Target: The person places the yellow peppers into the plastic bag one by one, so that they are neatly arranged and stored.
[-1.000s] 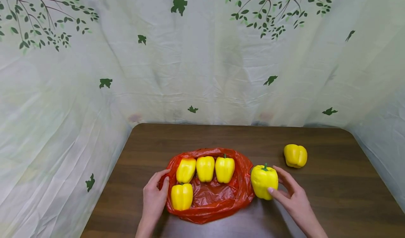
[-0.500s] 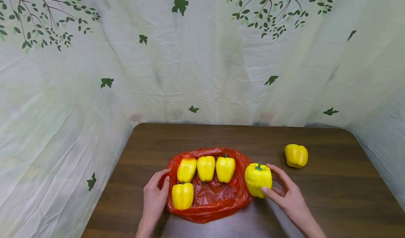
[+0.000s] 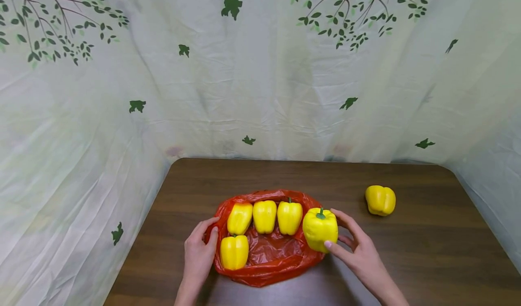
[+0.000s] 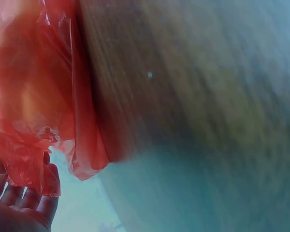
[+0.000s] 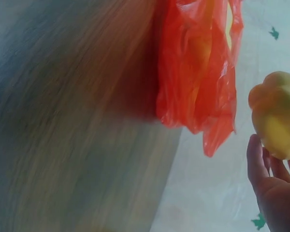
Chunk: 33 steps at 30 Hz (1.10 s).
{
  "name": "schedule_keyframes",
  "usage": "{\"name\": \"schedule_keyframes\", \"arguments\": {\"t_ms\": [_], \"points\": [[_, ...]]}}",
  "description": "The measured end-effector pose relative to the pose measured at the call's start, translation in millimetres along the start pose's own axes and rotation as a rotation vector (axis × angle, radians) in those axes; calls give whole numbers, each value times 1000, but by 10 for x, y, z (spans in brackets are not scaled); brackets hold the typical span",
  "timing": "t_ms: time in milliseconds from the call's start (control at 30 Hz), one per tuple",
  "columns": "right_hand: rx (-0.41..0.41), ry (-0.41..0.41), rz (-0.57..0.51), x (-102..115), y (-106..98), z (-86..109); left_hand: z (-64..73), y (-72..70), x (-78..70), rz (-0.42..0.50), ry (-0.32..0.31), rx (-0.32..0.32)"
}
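A red plastic bag (image 3: 272, 276) stands on the table with its mouth spread wide. Several yellow bell peppers are inside: three along the back, such as the middle pepper (image 3: 264, 217), and one pepper (image 3: 234, 252) at the front left. My left hand (image 3: 198, 251) pinches the bag's left rim between thumb and fingers; in the left wrist view the red film (image 4: 34, 159) hangs over those fingers. In my right hand (image 3: 356, 254) a yellow bell pepper (image 3: 320, 229) with a green stem is held upright, overlapping the bag's right rim. The right wrist view shows this pepper (image 5: 280, 116) raised beside the bag.
One more yellow bell pepper (image 3: 380, 200) lies on its side at the back right of the brown wooden table (image 3: 427, 233). Behind the table's far edge hangs a pale curtain (image 3: 285, 93) printed with green leaves and branches.
My right hand has carried the bell pepper leftward, from beside the bag to over its right rim. The left hand and the bag have stayed nearly where they were.
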State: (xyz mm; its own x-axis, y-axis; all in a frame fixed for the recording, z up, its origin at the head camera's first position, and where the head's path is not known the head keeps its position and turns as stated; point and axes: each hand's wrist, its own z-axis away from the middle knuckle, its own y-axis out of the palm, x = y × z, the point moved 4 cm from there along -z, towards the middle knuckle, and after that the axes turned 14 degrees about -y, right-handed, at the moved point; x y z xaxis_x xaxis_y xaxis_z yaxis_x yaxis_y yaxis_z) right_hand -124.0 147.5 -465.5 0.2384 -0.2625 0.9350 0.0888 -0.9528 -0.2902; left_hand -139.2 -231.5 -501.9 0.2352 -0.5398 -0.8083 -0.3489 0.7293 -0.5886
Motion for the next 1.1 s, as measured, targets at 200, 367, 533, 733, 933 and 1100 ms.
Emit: {"name": "schedule_keyframes", "arguments": {"t_ms": [200,367,533,733,933,1100], "points": [[-4,-22,-86,47,116,-45,-3,-1,4,-5,-11,3],[-2,-28,-151,95,219,-74,-2,-2,0,-5,-14,4],[10,5,-212,126,314,-90,1,-2,1,-2,-5,4],[26,2,-258,138,406,-112,-1,-2,3,-2,16,-14],[20,40,-277,113,492,-133,1,-1,2,2,8,-11],[21,55,-301,93,570,-150,4,-2,-3,5,5,-10]]}}
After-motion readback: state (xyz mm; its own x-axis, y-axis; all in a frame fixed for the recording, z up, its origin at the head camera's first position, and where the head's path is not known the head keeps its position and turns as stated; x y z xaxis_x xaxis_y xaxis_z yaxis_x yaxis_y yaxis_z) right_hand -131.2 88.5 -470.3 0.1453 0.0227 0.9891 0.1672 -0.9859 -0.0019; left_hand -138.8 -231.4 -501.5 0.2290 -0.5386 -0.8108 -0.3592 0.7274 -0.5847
